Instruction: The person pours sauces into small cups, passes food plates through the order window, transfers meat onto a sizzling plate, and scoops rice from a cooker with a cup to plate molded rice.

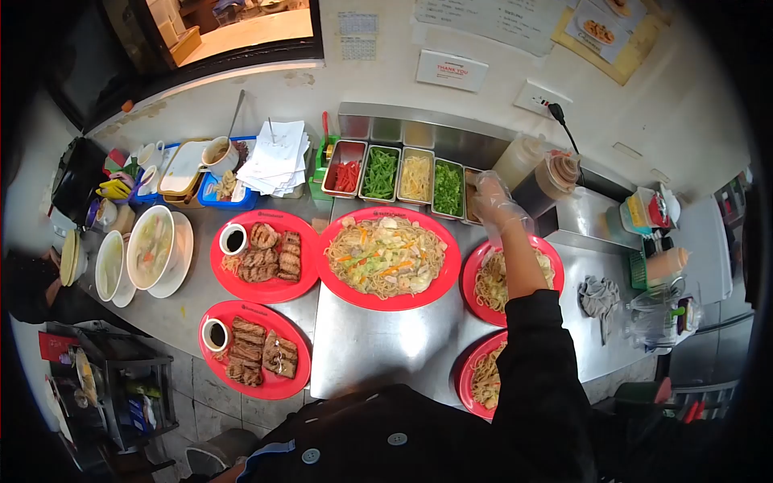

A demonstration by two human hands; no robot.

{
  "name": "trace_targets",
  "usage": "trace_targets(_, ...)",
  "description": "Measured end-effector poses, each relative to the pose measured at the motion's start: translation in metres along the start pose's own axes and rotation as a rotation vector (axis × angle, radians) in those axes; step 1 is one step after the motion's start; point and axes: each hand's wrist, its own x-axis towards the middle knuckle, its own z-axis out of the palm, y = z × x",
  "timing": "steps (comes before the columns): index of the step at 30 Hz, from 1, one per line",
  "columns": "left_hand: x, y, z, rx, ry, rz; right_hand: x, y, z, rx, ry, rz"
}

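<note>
Clear plastic wraps the right hand (489, 200), whose fingers reach into the last bin (470, 193) at the right end of the row. Hand and wrist hide most of that bin's contents, and whether the fingers are spread or pinching something I cannot tell. The left hand is out of view. The right forearm crosses over the upper noodle plate (470, 296), covering part of the food, while the dark sleeve (531, 346) cuts off the right side of the lower noodle plate (465, 393). At the left edge, a person (32, 282) in dark clothing is mostly lost in shadow.

Steel tabletop (362, 346) shows between the lower meat platter (296, 374) and the lower noodle plate, down to the front edge, and again right of the upper noodle plate, as far as a grey cloth (600, 298). The big noodle platter (453, 270) lies between the upper meat platter (302, 286) and the upper noodle plate, close to both. Two squeeze bottles (519, 161) stand just right of the last bin.

Soup bowls (153, 249) stand on the left, papers (274, 165) lie near the wall (386, 76), and grey floor tiles (250, 386) show below.
</note>
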Motion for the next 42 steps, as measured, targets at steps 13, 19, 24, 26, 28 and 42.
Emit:
trace_targets(13, -0.011, -0.006, 0.029, -0.18, 0.189, -0.133, -0.001, 0.014, 0.015, 0.051, 0.02, -0.123)
trace_targets(19, -0.021, -0.012, 0.045, -0.212, 0.235, -0.145, 0.0, 0.016, 0.019, 0.125, -0.034, -0.064)
trace_targets(24, -0.047, -0.016, 0.054, -0.007, 0.484, 0.199, 0.006, 0.035, 0.047, -0.119, 0.242, -0.341)
trace_targets(26, -0.035, -0.013, 0.009, -0.009, 0.25, -0.017, 0.016, 0.063, 0.074, -0.115, 0.256, -0.283)
trace_targets(28, -0.048, 0.028, -0.068, -0.044, 0.266, -0.199, 0.028, 0.086, 0.09, -0.081, 0.287, -0.185)
trace_targets(42, -0.092, 0.039, -0.059, -0.413, 1.526, 0.088, -0.002, -0.247, 0.029, 1.338, -0.51, -0.131)
